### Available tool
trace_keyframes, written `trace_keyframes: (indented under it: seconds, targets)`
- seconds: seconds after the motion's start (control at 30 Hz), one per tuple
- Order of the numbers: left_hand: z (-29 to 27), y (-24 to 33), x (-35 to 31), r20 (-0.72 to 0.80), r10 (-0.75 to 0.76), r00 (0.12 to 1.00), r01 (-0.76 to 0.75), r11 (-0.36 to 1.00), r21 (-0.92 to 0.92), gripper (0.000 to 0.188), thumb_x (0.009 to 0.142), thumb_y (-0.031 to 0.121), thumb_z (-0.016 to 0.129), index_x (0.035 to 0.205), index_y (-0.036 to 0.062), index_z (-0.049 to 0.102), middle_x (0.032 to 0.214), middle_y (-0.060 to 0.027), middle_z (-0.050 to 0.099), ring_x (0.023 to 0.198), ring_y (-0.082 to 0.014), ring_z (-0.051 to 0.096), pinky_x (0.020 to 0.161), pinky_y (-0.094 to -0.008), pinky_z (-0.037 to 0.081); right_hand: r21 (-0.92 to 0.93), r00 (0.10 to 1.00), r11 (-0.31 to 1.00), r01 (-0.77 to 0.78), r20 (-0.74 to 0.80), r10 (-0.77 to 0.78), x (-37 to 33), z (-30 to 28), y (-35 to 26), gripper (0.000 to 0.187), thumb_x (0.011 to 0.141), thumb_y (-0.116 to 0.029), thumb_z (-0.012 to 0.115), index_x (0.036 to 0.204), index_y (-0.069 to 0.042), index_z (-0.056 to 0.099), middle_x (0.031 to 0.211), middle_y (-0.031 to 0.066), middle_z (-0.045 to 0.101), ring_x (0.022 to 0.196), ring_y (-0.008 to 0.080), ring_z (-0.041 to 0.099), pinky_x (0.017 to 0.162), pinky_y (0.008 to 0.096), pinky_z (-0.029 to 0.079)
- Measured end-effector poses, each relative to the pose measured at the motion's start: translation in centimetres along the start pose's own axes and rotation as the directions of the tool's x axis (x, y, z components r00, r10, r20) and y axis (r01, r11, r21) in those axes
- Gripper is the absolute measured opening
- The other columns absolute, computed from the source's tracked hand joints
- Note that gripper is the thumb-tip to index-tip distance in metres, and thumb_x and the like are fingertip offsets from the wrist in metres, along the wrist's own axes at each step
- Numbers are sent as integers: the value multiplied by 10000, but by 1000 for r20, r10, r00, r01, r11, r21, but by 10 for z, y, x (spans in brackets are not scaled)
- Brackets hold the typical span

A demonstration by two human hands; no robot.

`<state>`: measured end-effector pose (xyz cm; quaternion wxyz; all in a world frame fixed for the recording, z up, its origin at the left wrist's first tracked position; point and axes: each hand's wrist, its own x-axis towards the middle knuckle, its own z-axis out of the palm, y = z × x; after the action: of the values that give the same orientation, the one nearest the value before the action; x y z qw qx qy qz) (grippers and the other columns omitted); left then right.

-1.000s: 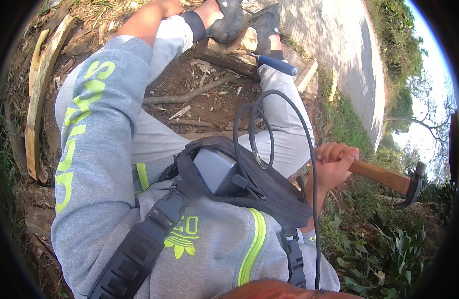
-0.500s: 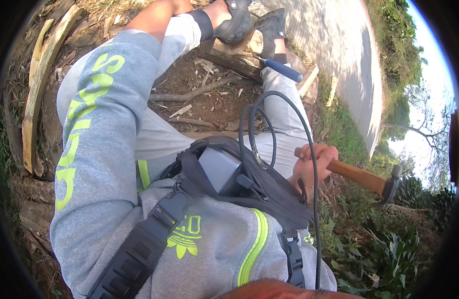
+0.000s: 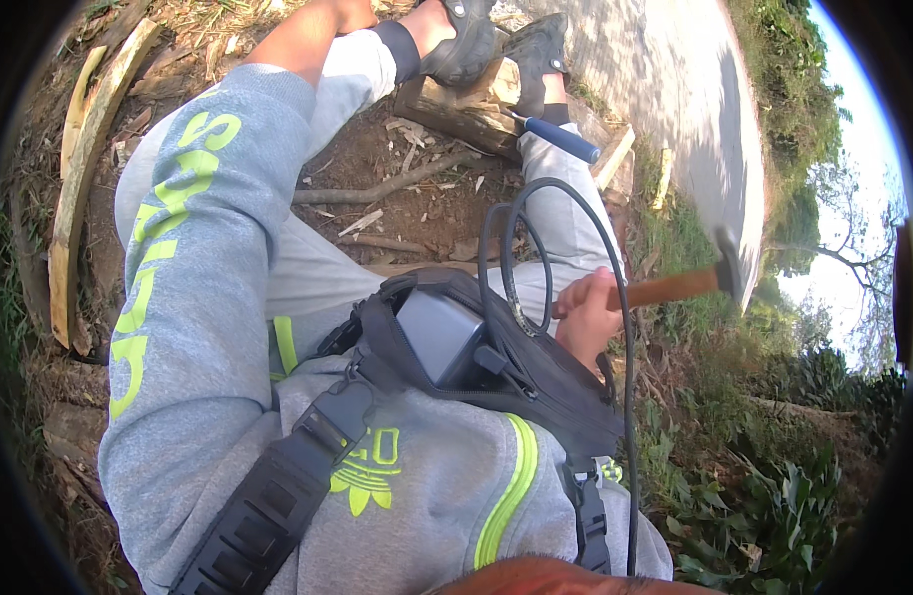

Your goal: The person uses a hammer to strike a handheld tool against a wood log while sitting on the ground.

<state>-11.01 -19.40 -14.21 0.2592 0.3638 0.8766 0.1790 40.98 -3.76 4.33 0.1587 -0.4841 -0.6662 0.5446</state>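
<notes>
While the right hand [image 3: 589,305] grips one hammer [image 3: 679,286], the left hand [image 3: 355,14], near two shoes [image 3: 462,48], can't be judged.

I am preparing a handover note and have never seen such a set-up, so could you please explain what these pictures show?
There is no robot here, only a person working bare-handed. Every picture comes from one wide fisheye camera on the head, looking down, so straight edges bend near the rim. The right hand has a wooden-handled hammer in its grip. The left hand is largely cut off at the top edge, so what it holds cannot be told. Beside the shoes is a block of wood; the metal end of a blue-handled tool appears to touch it. Wood chips and a crooked stick lie on the soil. A black bag holds a grey device, with a cable looping above.
</notes>
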Motion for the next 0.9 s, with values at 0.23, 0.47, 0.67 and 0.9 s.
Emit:
trace_keyframes:
  seconds: [0.23,0.47,0.67,0.9]
  targets:
    - [-5,-10,-3,-1,-129,992,129,991,-34,390,773,401,818,994,80,824,1077,-187,773,1008,-322,741,861,-436,575,5,970,983,-184,-161,183,-6,-31,-19,288,1082,-254,564,883,-84,442,572,-23,350,444,112,375,421,295,311]
    - [3,-18,10,7,-26,1000,26,998,66,348,803,380,807,988,87,828,1043,-175,781,968,-320,743,847,-438,570,248,992,961,126,-49,-117,-2,7,6,356,1085,-213,545,768,-86,446,579,-25,379,478,115,384,459,292,318]
    - [-7,3,-9,-17,-110,994,108,989,-101,301,789,313,819,964,68,830,1033,-189,781,957,-313,747,835,-433,570,62,987,994,-87,-134,95,-29,-28,-16,327,1061,-266,630,820,-88,500,572,-27,423,481,92,433,445,259,331]
    - [-8,20,-2,2,-161,987,160,980,-120,306,772,306,858,990,92,834,1026,-172,786,909,-254,743,819,-411,572,367,937,864,346,-179,-299,13,-22,-31,362,1088,-278,570,801,-112,425,579,-48,334,457,71,301,419,274,263]
